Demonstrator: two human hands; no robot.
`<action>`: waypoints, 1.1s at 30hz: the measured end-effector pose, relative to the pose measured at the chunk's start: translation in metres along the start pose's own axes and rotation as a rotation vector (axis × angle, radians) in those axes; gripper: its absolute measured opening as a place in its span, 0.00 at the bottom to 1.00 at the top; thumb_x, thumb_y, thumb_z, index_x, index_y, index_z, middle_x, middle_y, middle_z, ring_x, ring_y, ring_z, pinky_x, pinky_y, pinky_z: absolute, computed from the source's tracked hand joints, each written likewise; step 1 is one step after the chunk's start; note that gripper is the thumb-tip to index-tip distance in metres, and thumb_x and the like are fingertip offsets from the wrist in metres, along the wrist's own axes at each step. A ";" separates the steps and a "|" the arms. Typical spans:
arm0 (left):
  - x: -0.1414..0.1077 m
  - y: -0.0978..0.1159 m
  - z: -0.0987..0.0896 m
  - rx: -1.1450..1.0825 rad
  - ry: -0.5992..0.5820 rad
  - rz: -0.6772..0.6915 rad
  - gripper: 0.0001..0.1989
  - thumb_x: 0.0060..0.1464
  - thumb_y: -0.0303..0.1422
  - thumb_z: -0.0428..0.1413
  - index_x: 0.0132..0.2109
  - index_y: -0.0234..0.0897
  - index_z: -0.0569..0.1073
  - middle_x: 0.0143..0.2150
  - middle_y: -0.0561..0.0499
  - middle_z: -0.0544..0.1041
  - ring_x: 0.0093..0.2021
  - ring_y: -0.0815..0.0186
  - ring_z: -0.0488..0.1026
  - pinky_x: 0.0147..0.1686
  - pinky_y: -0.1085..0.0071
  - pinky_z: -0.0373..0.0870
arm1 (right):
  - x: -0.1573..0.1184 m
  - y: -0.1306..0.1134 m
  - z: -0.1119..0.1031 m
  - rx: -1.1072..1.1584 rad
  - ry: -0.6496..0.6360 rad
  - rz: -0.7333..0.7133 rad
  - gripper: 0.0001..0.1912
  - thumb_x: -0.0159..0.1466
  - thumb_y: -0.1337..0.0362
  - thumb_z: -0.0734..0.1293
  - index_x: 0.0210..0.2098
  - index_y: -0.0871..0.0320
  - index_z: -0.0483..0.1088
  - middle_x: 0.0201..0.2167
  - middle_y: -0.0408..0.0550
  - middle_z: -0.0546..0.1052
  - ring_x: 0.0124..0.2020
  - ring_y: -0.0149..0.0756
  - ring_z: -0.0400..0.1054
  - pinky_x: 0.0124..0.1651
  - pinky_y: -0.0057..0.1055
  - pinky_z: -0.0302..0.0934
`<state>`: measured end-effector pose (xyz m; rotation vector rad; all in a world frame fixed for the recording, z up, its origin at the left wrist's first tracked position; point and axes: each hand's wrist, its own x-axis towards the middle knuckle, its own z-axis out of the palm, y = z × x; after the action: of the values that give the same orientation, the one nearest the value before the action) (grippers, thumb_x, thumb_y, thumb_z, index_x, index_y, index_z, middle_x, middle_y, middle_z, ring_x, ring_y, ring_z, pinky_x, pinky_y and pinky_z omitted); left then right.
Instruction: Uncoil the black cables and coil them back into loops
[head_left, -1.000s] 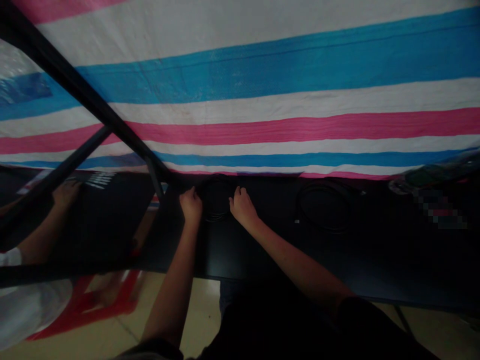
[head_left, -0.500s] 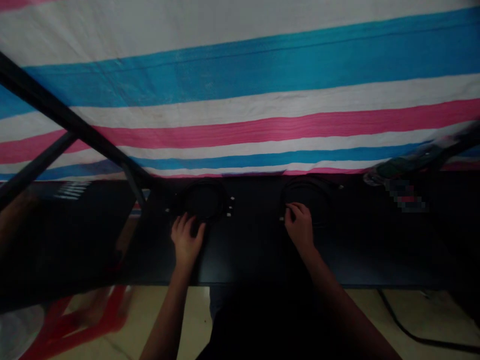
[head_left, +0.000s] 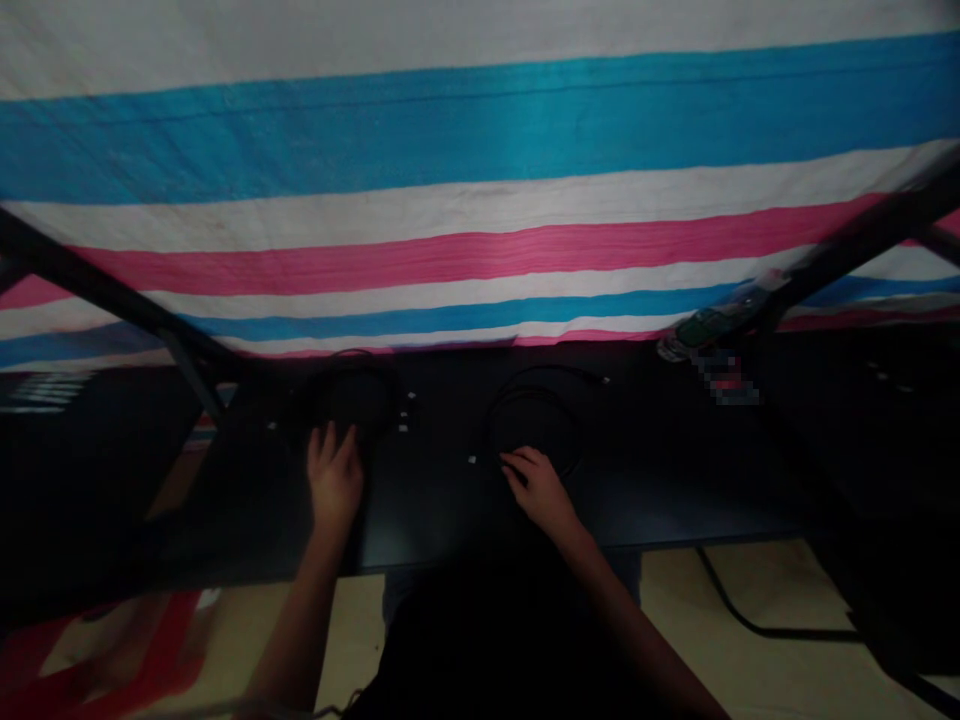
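Two coils of black cable lie on a black tabletop [head_left: 420,500], hard to make out in the dim light. At the near edge of the left cable coil [head_left: 394,385] is my left hand [head_left: 335,480], fingers spread and pointing away from me; whether they touch the cable is unclear. Small pale connector ends show beside that coil. My right hand [head_left: 541,490] is at the near left side of the right cable coil [head_left: 574,415], thumb and fingertips drawn together on the cable. One pale connector [head_left: 472,460] lies just left of these fingers, another [head_left: 606,380] at the coil's far right.
A striped sheet [head_left: 480,250] hangs behind the table. Dark frame bars [head_left: 97,285] slant at both sides. A clear plastic bottle [head_left: 709,325] lies at the back right. Below left is a red stool [head_left: 161,650]; a dark floor bar [head_left: 787,634] runs below right.
The view has swung to the right, so things appear further left. My right hand has shifted towards me along the right coil. My left hand stays by the left coil, fingers still spread.
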<state>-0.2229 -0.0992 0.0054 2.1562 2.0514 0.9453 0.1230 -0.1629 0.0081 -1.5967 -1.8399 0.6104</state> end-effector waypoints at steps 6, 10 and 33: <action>-0.005 0.060 0.012 0.049 0.208 -0.082 0.17 0.61 0.32 0.54 0.56 0.37 0.75 0.68 0.35 0.61 0.69 0.41 0.52 0.61 0.37 0.55 | 0.016 0.025 -0.046 0.019 0.116 0.043 0.15 0.67 0.63 0.62 0.48 0.57 0.77 0.44 0.55 0.76 0.46 0.42 0.71 0.52 0.41 0.66; -0.012 0.117 0.031 -0.189 -0.081 0.058 0.12 0.64 0.33 0.51 0.47 0.37 0.78 0.49 0.42 0.76 0.51 0.58 0.73 0.54 0.59 0.70 | 0.039 0.063 -0.060 -0.220 0.317 0.134 0.18 0.65 0.61 0.63 0.51 0.61 0.75 0.48 0.61 0.72 0.50 0.51 0.66 0.55 0.51 0.62; 0.028 0.035 -0.083 -0.530 -1.162 -0.200 0.18 0.55 0.43 0.57 0.48 0.41 0.81 0.41 0.50 0.82 0.41 0.62 0.77 0.44 0.67 0.72 | 0.014 0.045 -0.137 0.654 -0.665 0.406 0.22 0.58 0.50 0.72 0.41 0.64 0.77 0.19 0.38 0.66 0.17 0.23 0.53 0.19 0.22 0.45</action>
<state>-0.2279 -0.1100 0.0990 1.5339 1.1981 0.0686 0.2508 -0.1493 0.0756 -1.3820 -1.4507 1.8871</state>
